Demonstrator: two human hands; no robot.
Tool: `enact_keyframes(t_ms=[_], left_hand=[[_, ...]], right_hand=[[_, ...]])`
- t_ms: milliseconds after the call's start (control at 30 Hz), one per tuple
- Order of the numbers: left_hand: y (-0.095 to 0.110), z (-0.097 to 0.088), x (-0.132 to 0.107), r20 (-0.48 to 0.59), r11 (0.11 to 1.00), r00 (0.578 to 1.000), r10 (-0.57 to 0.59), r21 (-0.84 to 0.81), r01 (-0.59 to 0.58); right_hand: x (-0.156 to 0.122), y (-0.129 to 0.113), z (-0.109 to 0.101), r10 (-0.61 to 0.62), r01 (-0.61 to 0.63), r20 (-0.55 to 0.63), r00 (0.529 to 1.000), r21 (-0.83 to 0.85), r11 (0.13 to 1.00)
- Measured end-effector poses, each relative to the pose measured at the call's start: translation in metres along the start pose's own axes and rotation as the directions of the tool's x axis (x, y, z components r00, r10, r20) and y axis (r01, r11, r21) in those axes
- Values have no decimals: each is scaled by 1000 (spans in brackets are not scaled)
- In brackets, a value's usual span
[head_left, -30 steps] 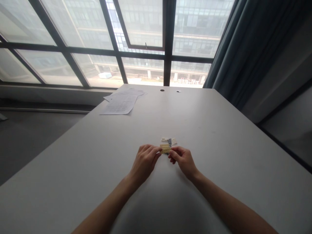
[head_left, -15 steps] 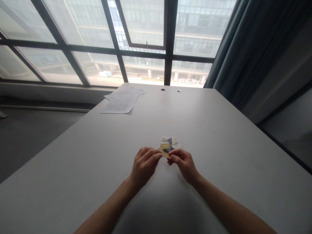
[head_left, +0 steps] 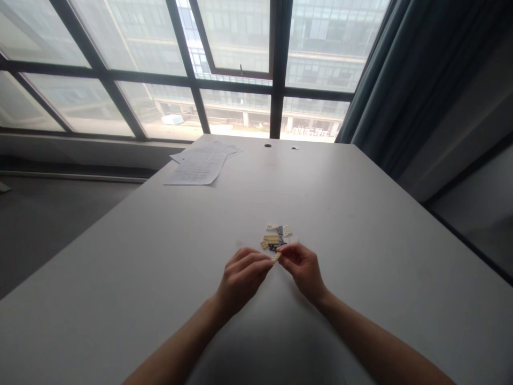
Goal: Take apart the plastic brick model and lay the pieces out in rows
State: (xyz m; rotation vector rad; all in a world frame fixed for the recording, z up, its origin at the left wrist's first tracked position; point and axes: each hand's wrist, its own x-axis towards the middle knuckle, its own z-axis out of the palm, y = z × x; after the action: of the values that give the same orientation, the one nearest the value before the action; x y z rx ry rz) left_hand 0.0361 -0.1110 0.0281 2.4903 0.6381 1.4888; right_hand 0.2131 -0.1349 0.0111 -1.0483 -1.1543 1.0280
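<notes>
A small tan studded brick piece [head_left: 276,257] is pinched between the fingertips of my left hand [head_left: 243,277] and my right hand [head_left: 303,268], just above the white table [head_left: 160,251]. Both hands have their fingers curled closed round it. Just beyond the fingertips lies a little heap of small bricks [head_left: 276,237], tan, white and dark blue, flat on the table. The heap is apart from the hands.
A few printed paper sheets [head_left: 200,164] lie at the table's far left corner. Two small round holes [head_left: 267,145] sit near the far edge. Large windows stand behind, and a dark curtain [head_left: 401,91] hangs at the right.
Both hands have drawn back a little toward me with the tan piece. The heap of bricks behind them now shows more fully.
</notes>
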Motion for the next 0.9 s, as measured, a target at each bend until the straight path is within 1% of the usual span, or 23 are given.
enact_keyframes(t_ms=[67,167,233,333,400,500,567,667,767,833,900], left_hand=[[2,-1,-2,58,994,993,101,34,-103],[2,-2,-4,125,977,976,180,89,-192],[2,-3,-4,157,966,966,208,121,-227],[0,-2,-5,202,962,958,203,140,-234],[-2,-1,-6,207,969,966,157,155,-191],[-6,-1,-6,186,977,983,6,210,-46],[-8,-1,-5,207,972,975,-85,234,35],[-10,-1,-4,278,971,952,-125,230,61],[-12,-3,-2,302,969,943,-139,237,67],[-15,-8,-3,300,960,938,-171,266,90],[-21,-16,-5,312,940,922,-230,315,128]], right_hand=[[2,-1,1,59,-60,9,998,128,990],[3,-1,2,144,-149,37,989,298,943],[3,-1,3,164,-169,44,986,328,929],[2,-1,3,157,-161,35,987,273,948],[2,-3,3,157,-161,34,987,239,958],[2,-5,3,154,-157,31,988,242,957],[1,-4,4,142,-146,33,989,248,958],[-1,-2,5,132,-140,52,990,227,964],[-1,1,4,138,-149,66,988,197,969],[1,2,1,123,-127,43,992,129,983],[4,3,-4,86,-86,-6,996,8,996]])
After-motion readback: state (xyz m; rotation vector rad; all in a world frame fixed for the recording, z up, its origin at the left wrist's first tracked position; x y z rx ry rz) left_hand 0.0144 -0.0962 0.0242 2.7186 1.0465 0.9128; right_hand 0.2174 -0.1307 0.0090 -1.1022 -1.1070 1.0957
